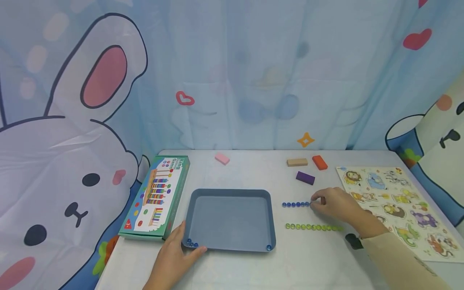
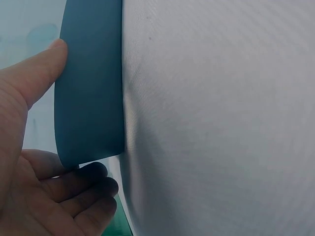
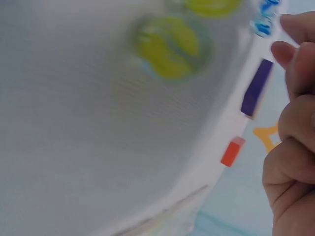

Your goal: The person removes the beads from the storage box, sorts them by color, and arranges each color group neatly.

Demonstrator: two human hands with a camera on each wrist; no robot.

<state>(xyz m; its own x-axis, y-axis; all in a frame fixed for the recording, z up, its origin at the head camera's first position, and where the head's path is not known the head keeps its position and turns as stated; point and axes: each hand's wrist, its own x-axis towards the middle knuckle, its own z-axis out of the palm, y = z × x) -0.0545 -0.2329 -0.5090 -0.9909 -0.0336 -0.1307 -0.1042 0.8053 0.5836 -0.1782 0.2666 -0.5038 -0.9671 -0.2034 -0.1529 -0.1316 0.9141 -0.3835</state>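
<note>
Blue beads (image 1: 296, 204) at right hand (image 1: 335, 204)

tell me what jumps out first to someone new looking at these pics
The blue tray sits mid-table with a few blue beads in its near corners, and the left hand grips its near left corner. Right of it lie a blue bead row and a green bead row; the right hand touches the blue row's end. A big bunny curtain fills the left.

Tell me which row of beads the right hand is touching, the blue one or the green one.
The blue row: the right hand meets its right end. The green row lies nearer, untouched.
</note>
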